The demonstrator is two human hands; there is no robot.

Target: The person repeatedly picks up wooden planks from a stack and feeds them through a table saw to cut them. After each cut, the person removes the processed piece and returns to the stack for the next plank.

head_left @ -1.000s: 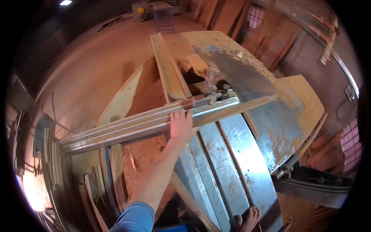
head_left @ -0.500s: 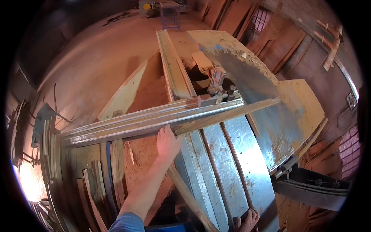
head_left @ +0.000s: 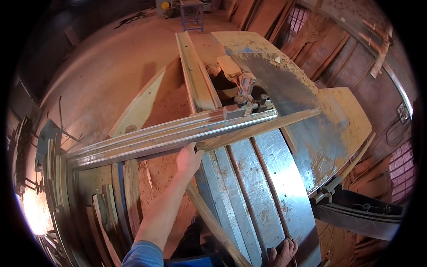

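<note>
My left hand [head_left: 188, 160] is closed at the near-left end of a wooden strip [head_left: 262, 129], thumb and fingers about its end. The strip lies along the aluminium fence [head_left: 178, 137] and crosses the metal saw table [head_left: 258, 167], its far end over the darker table part. Lower right, my right hand [head_left: 284, 254] lies on the metal table by the end of a dark slot, fingers curled; whatever is under them is hidden. A metal stop with knobs [head_left: 243, 106] sits on the fence's right end.
Several boards [head_left: 109, 209] stand to the left of my left arm. A long wooden piece [head_left: 213, 222] leans beside the table's left edge. Wood chips [head_left: 293, 69] litter the far table. A black curved machine part [head_left: 360, 213] juts out at right.
The whole view has shifted slightly. Both hands, the strip and the fence keep about the same places relative to each other.
</note>
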